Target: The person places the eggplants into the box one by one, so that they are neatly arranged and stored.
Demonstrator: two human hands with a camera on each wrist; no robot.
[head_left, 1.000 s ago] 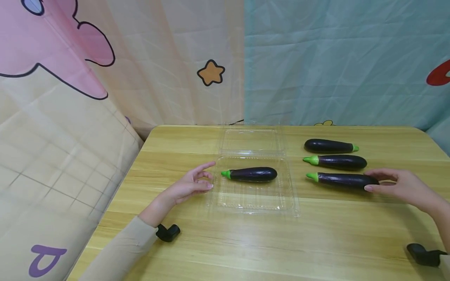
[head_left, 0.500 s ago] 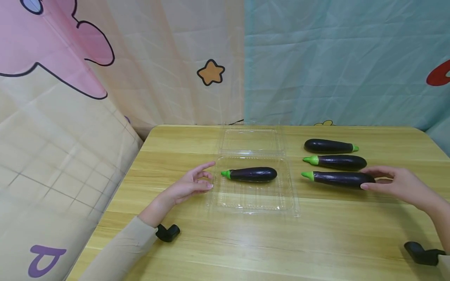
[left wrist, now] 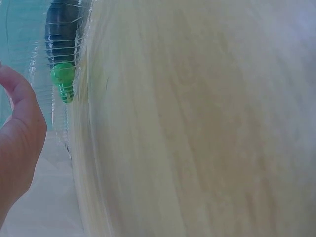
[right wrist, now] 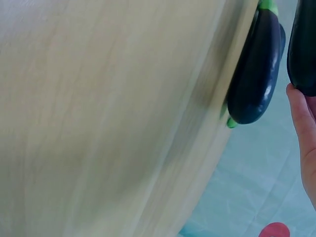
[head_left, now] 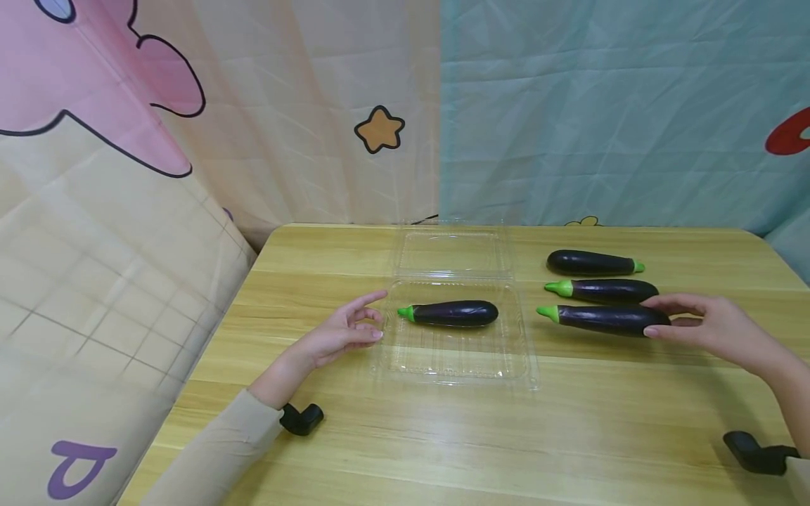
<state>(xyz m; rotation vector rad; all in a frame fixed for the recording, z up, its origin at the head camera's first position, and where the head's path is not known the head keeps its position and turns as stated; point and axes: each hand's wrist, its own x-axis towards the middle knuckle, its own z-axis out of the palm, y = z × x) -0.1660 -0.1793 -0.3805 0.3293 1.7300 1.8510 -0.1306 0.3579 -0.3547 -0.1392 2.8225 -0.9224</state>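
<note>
My right hand (head_left: 715, 329) pinches the rounded end of a dark purple eggplant (head_left: 601, 319), its green stem pointing left. In the right wrist view this eggplant (right wrist: 303, 49) is held up off the table, with a fingertip against its end. My left hand (head_left: 344, 332) is beside the left edge of a clear plastic clamshell box (head_left: 458, 358), fingers loosely bent and holding nothing. The box lies with its lid folded back. One eggplant (head_left: 455, 313) lies in the box, stem to the left; the left wrist view shows its green stem (left wrist: 62, 79) through the clear wall.
Two more eggplants lie at the back right: one (head_left: 614, 291) with its stem to the left, the other (head_left: 591, 263) with its stem to the right. The wooden table (head_left: 405, 436) ends at a patterned curtain (head_left: 569, 126). Dark wrist mounts (head_left: 302, 419) project near both sleeves.
My right hand has moved left and slightly away from me, and the eggplant it pinches has come along, rising a little. My left hand and the box stay where they were.
</note>
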